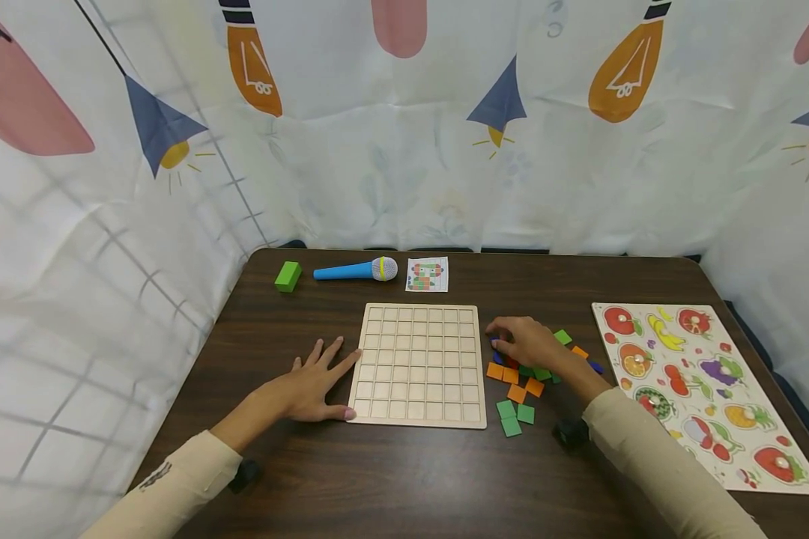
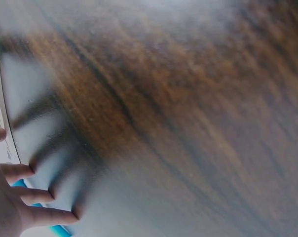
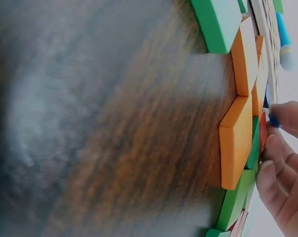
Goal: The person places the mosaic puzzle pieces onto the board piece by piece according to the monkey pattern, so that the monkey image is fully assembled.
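Observation:
A pale wooden board [image 1: 418,367] with a grid of square recesses lies mid-table. My left hand [image 1: 312,391] rests with spread fingers at its left side, the index fingertip and thumb touching the board's edge. Just right of the board, my right hand [image 1: 531,346] reaches down over a loose pile of square tiles. In the right wrist view, its thumb and a finger pinch a small blue tile [image 3: 274,120]. Orange tiles [image 3: 236,143], green tiles [image 3: 220,22] and a red tile [image 3: 262,129] lie around that hand, which hides part of the pile.
Behind the board lie a green block [image 1: 288,277], a blue toy microphone [image 1: 344,272] and a small pattern card [image 1: 427,275]. A fruit picture board [image 1: 721,389] takes up the table's right side, partly under the right sleeve. A printed curtain [image 1: 404,150] hangs behind the table.

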The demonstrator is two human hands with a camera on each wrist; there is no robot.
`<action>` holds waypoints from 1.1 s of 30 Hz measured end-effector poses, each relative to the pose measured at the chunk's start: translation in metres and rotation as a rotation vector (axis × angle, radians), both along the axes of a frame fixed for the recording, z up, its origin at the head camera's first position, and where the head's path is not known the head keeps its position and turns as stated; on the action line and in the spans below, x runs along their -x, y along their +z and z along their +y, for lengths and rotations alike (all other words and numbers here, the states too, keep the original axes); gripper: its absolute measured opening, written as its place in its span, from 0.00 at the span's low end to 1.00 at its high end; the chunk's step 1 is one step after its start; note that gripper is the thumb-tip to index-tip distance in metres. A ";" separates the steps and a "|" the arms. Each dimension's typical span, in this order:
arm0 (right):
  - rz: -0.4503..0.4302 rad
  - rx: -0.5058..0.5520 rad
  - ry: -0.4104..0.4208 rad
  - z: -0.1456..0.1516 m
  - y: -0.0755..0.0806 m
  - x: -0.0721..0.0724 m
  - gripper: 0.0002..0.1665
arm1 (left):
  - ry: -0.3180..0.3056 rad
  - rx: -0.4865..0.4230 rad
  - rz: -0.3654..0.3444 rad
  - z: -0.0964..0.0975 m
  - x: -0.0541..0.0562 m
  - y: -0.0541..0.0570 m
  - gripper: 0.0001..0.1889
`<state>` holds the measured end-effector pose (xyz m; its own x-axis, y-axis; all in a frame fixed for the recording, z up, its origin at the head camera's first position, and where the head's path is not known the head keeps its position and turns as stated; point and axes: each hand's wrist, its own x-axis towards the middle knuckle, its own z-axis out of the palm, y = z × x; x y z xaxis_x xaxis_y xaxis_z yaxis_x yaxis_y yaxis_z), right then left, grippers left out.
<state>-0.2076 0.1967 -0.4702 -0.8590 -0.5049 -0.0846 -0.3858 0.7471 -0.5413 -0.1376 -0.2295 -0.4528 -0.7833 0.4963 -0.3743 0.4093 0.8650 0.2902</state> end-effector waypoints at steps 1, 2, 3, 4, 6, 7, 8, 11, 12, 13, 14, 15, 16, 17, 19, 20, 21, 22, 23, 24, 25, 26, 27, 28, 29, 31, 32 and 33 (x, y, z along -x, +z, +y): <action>-0.001 0.011 0.003 0.001 0.000 0.000 0.15 | -0.001 0.000 -0.001 0.000 0.000 0.000 0.54; 0.000 0.022 0.007 0.001 0.000 0.000 0.15 | 0.000 -0.001 -0.005 0.000 0.000 0.000 0.54; 0.003 0.036 0.012 0.002 -0.001 -0.001 0.14 | 0.001 -0.002 -0.008 0.000 0.000 0.000 0.54; 0.007 0.049 0.018 0.003 -0.001 -0.001 0.14 | 0.001 -0.002 -0.012 0.000 0.001 0.001 0.54; 0.006 0.081 0.022 0.004 -0.002 -0.001 0.13 | 0.003 -0.005 -0.023 0.000 0.001 0.002 0.54; 0.002 0.099 0.024 0.005 -0.002 -0.001 0.12 | 0.006 -0.006 -0.031 0.000 0.001 0.002 0.54; -0.002 0.113 0.024 0.005 -0.001 -0.002 0.12 | 0.008 -0.007 -0.037 0.000 0.001 0.003 0.54; -0.029 0.158 0.021 0.006 -0.001 -0.002 0.12 | 0.008 -0.003 -0.045 0.000 0.002 0.005 0.54; -0.038 0.171 0.021 0.006 0.000 -0.003 0.12 | 0.007 0.000 -0.045 0.000 0.002 0.006 0.54; -0.050 0.181 0.019 0.006 0.000 -0.004 0.12 | 0.006 0.002 -0.044 0.001 0.002 0.006 0.54; -0.061 0.190 0.019 0.006 0.000 -0.005 0.12 | 0.005 0.003 -0.042 0.001 0.002 0.006 0.54; -0.076 0.203 0.017 0.006 0.000 -0.005 0.12 | 0.005 0.003 -0.041 0.001 0.002 0.006 0.54; -0.093 0.215 0.016 0.005 0.000 -0.006 0.12 | 0.004 0.004 -0.040 0.001 0.002 0.006 0.54; -0.114 0.223 0.014 0.005 0.000 -0.007 0.12 | 0.004 0.003 -0.039 0.002 0.002 0.006 0.54; -0.155 0.245 0.010 0.004 0.001 -0.008 0.13 | 0.004 0.001 -0.038 0.002 0.001 0.006 0.54; -0.173 0.256 0.009 0.004 0.000 -0.009 0.14 | 0.003 0.001 -0.036 0.002 0.001 0.006 0.54; -0.188 0.270 0.012 0.004 0.000 -0.009 0.15 | 0.002 0.001 -0.034 0.002 0.001 0.006 0.54; -0.200 0.281 0.014 0.004 0.000 -0.009 0.15 | 0.002 0.002 -0.032 0.002 0.001 0.005 0.54; -0.207 0.289 0.016 0.004 -0.001 -0.009 0.16 | 0.002 0.001 -0.030 0.002 0.001 0.005 0.54; -0.214 0.300 0.018 0.004 -0.001 -0.009 0.17 | 0.001 0.001 -0.029 0.002 0.001 0.004 0.54; -0.219 0.308 0.023 0.004 -0.002 -0.009 0.17 | 0.000 0.001 -0.027 0.002 0.001 0.003 0.54; -0.225 0.319 0.030 0.004 -0.002 -0.009 0.18 | 0.000 0.002 -0.025 0.002 0.002 0.003 0.54; -0.227 0.328 0.038 0.004 -0.003 -0.009 0.19 | 0.000 0.001 -0.024 0.002 0.002 0.002 0.54; -0.229 0.331 0.042 0.003 -0.003 -0.009 0.19 | 0.000 0.001 -0.022 0.002 0.002 0.002 0.54; -0.230 0.337 0.052 0.003 -0.004 -0.009 0.19 | -0.001 0.001 -0.021 0.002 0.002 0.001 0.54; -0.231 0.346 0.074 0.001 -0.005 -0.008 0.20 | -0.001 0.001 -0.021 0.001 0.002 0.001 0.55; -0.230 0.349 0.083 0.000 -0.006 -0.008 0.20 | 0.000 0.001 -0.021 0.001 0.002 0.000 0.55; -0.226 0.349 0.088 -0.001 -0.006 -0.007 0.20 | 0.000 0.000 -0.023 0.001 0.002 0.000 0.55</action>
